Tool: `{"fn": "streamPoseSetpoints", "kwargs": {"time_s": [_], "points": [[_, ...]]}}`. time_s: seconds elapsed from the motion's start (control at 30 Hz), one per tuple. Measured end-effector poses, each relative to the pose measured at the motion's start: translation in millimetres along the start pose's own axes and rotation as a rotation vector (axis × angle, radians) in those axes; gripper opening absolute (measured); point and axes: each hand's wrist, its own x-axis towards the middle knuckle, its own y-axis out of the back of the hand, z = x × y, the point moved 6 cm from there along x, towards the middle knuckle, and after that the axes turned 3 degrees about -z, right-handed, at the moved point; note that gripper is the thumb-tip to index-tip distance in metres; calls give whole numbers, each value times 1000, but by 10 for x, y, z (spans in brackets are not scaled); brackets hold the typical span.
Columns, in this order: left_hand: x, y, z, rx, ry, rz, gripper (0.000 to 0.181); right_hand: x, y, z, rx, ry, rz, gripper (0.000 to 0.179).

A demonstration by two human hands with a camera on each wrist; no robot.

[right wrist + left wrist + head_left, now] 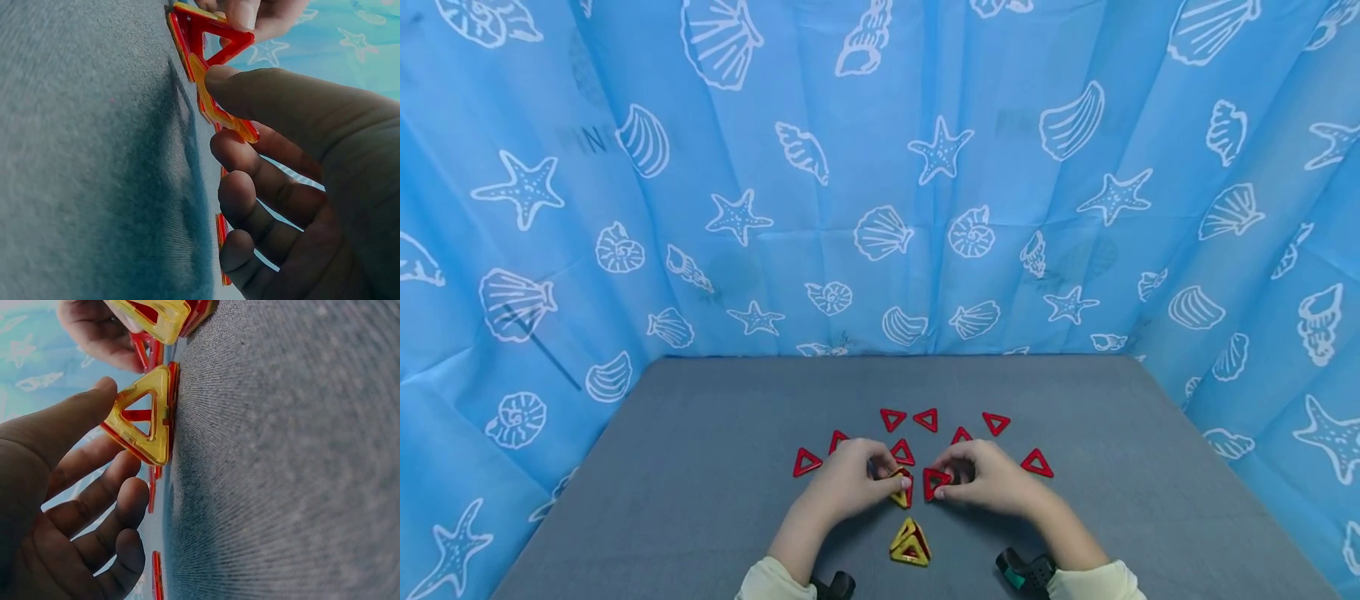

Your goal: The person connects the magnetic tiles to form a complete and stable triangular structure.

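Observation:
My left hand (848,482) grips a small group of joined triangular magnetic tiles (160,428), a yellow one and red ones, standing on the cloth. Its thumb and index finger are at one slanted side while the other fingers curve loosely. Opposite it, my right hand (994,482) pinches a single red triangular magnetic tile (215,107) between thumb and fingers, tilted up off the cloth. In the right wrist view this tile's tip overlaps the joined tiles. Nearer my body stands a yellow and red pyramid (901,546) of such tiles, touched by neither hand.
Several loose red triangles lie flat in an arc beyond my hands, among them one at the far left (798,463) and one at the right (1028,464). A grey cloth (700,467) covers the table. A blue shell-print curtain (850,183) hangs behind and beside it.

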Motion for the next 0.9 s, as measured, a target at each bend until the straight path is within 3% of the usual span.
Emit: {"fn": "streamPoseSetpoints", "kwargs": {"time_s": [0.4,0.67,0.9], "points": [[7,-19,-7,-93,-68,-83,16,11,-58,-35,-31,21,-3,25],[27,-56,-24,-85,-39,-106,7,20,-63,-30,-36,21,-1,26],[11,-58,-8,-78,-40,-114,9,26,-104,-54,-3,51,7,25]]}}
